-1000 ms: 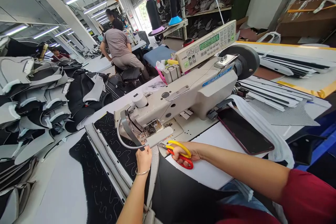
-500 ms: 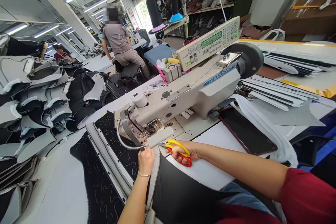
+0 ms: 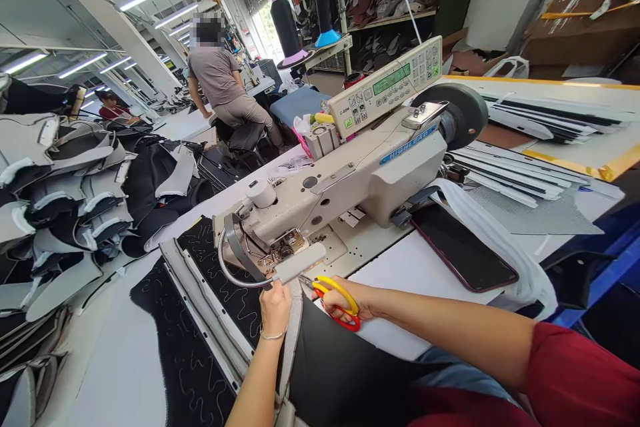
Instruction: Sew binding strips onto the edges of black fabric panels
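My right hand (image 3: 357, 299) grips scissors (image 3: 336, 300) with a yellow and a red handle, their blades pointing left under the lamp bar of the cream sewing machine (image 3: 350, 177). My left hand (image 3: 275, 307) is closed on the grey strap (image 3: 294, 340) and black fabric just below the needle area. The black quilted panel (image 3: 200, 340) with a grey edge strip lies on the table to the left of the needle.
A dark phone (image 3: 463, 247) lies right of the machine by white trim. Stacks of grey and black cut pieces (image 3: 60, 200) fill the left. Black and white strips (image 3: 525, 173) lie at the right. A person (image 3: 220, 90) sits at a far table.
The view shifted slightly. My right hand with the scissors moved a little left toward the needle; my left hand stayed on the strap.
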The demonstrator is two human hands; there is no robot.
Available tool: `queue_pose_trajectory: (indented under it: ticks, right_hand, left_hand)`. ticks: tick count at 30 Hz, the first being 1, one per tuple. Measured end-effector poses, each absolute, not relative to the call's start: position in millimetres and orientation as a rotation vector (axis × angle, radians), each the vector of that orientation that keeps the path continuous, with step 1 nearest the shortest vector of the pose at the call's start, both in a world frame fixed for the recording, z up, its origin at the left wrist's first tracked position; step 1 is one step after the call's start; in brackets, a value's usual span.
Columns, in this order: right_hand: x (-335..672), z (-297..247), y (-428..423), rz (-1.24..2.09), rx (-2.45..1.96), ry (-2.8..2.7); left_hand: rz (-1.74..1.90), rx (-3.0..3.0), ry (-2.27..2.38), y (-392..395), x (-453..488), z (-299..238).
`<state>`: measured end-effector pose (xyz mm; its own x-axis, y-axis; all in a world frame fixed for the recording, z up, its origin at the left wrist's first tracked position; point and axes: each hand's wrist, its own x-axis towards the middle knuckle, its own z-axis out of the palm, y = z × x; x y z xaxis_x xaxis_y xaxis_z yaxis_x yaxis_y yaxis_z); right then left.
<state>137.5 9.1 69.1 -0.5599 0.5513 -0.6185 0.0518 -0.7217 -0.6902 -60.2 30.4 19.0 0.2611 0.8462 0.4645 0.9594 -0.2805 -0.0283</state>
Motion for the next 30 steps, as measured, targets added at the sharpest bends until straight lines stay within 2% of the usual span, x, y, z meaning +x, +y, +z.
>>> queue_pose_trajectory:
  ticks: [15,27,30]
  right_hand:
    - [142,74,18,2.519,-1.208,-0.91]
    - [136,67,8,2.324,-1.298,-1.036]
    - [160,66,-2,2.242,-1.308,-1.392]
  left_hand:
    - [-0.4,-2.192,-1.84,35,-61,16]
    - [-0.705,-2.132,-1.874,34,-64,16]
    - [-0.809,-1.959,-1.977,37,-80,24]
